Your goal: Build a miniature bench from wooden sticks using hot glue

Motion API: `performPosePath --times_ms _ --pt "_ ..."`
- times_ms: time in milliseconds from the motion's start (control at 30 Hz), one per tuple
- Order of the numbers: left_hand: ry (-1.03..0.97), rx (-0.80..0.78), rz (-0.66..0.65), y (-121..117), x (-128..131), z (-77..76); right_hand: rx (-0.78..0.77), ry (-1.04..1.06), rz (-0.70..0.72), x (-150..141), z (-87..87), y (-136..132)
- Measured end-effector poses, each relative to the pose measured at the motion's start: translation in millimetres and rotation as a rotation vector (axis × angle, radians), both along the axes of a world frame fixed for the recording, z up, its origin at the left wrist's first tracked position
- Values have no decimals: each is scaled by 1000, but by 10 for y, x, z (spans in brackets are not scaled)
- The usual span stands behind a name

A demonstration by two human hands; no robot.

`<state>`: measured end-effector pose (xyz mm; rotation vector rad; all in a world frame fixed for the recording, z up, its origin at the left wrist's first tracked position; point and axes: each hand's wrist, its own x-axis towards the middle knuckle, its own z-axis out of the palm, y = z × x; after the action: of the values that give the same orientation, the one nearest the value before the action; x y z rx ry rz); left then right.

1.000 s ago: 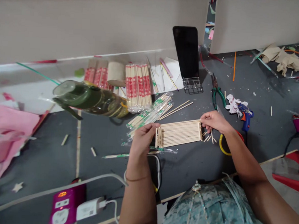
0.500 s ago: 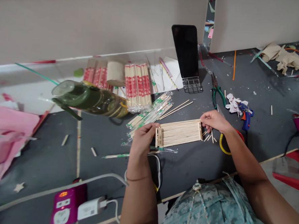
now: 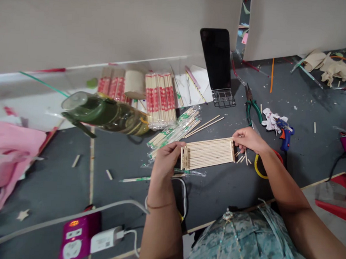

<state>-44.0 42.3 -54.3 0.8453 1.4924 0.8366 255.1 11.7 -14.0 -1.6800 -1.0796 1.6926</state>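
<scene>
Between my two hands is a small rectangular panel of wooden sticks [image 3: 209, 154], its sticks side by side with short crosspieces at both ends. My left hand [image 3: 168, 156] pinches its left end, fingers closed. At the far right corner, my right hand [image 3: 248, 140] grips the edge between thumb and fingers. Short cut stick pieces [image 3: 242, 158] lie just below my right hand. Scissors with a yellow and red handle [image 3: 260, 167] are partly covered by my right forearm. Plastic-wrapped chopsticks [image 3: 177, 128] lie behind the panel, with loose sticks [image 3: 205, 126] beside them.
A green bottle [image 3: 105, 113] lies on its side at left, near red-printed chopstick packs [image 3: 161, 97]. A phone [image 3: 215, 58] stands on a wire holder. Green-handled pliers [image 3: 252, 107] and a blue glue gun [image 3: 286, 137] are at right. A purple power strip [image 3: 80, 235] and white cable sit front left.
Almost nothing differs. The whole view has shifted very slightly, while both hands keep the stick panel in the same pose.
</scene>
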Motion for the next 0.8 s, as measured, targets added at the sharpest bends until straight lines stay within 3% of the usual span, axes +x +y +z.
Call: performPosePath --times_ms 800 --pt "1 28 -39 -8 26 31 47 -63 47 -9 24 31"
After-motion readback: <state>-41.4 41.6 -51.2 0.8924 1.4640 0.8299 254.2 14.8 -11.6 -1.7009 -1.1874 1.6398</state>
